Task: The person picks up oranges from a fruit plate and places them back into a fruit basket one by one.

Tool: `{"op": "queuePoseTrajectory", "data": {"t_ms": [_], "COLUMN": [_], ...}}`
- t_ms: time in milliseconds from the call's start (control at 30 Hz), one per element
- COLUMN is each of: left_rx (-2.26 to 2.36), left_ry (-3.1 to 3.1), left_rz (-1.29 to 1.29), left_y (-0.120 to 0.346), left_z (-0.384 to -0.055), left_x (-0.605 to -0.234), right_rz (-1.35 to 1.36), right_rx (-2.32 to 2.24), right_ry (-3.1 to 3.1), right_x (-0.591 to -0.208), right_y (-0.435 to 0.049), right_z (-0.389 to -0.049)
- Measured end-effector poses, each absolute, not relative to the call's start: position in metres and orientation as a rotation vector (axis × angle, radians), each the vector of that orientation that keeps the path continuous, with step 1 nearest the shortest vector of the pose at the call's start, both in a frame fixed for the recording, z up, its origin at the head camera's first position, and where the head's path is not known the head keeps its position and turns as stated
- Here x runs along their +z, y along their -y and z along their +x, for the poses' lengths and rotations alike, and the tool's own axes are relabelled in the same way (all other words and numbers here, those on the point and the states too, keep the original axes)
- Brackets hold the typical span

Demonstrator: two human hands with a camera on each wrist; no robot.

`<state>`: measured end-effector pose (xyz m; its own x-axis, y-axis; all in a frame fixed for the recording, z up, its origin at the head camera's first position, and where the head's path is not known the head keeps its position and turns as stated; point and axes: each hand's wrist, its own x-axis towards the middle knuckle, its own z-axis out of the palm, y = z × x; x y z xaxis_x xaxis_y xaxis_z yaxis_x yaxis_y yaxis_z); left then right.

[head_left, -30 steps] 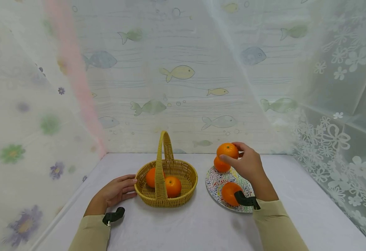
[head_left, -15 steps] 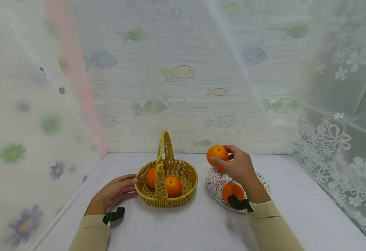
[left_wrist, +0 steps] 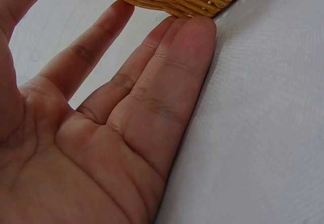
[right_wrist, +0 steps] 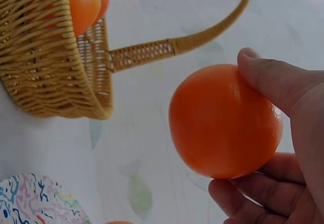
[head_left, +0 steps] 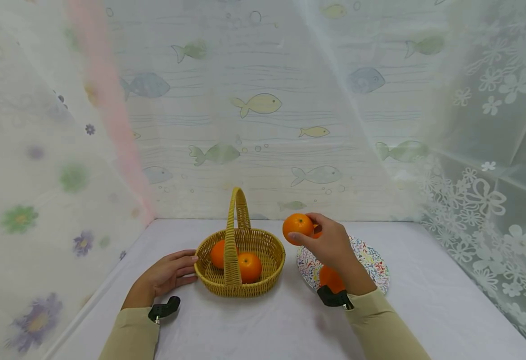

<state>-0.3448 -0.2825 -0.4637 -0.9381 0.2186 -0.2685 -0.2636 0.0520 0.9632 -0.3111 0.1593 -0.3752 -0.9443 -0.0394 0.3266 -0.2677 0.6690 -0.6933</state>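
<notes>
Loading step indicated: right hand [head_left: 331, 245] gripped an orange [head_left: 297, 228], likely requiring leftward travel into the basket [head_left: 244, 290]; left hand [head_left: 169, 273], fingers straight, touched basket.

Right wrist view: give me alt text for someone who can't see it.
The right hand holds an orange between thumb and fingers. At upper left is a woven basket with two oranges inside; a patterned plate shows at lower left.
</notes>
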Motion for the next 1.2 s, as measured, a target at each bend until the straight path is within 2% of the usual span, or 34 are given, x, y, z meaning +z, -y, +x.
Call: {"op": "queuePoseTrajectory", "data": {"t_ms": [367,800,1200], "left_rx": [1.954,1.963,1.950], "left_ry": [-1.990,-1.978,-1.970], "left_rz": [-0.046,-0.048,0.002], "left_y": [0.283,0.284,0.285], "left_z": [-0.345,-0.345,-0.345], "left_x": [-0.464,-0.465,-0.464], "right_rz": [0.271,0.452,0.435], "right_rx": [1.206,1.203,1.119], "right_ry": [2.613,2.603,2.660], "right_x": [-0.376,-0.386,-0.392], "right_y": [-0.148,-0.136,-0.128], "right_z": [-0.308,-0.309,-0.309]}}
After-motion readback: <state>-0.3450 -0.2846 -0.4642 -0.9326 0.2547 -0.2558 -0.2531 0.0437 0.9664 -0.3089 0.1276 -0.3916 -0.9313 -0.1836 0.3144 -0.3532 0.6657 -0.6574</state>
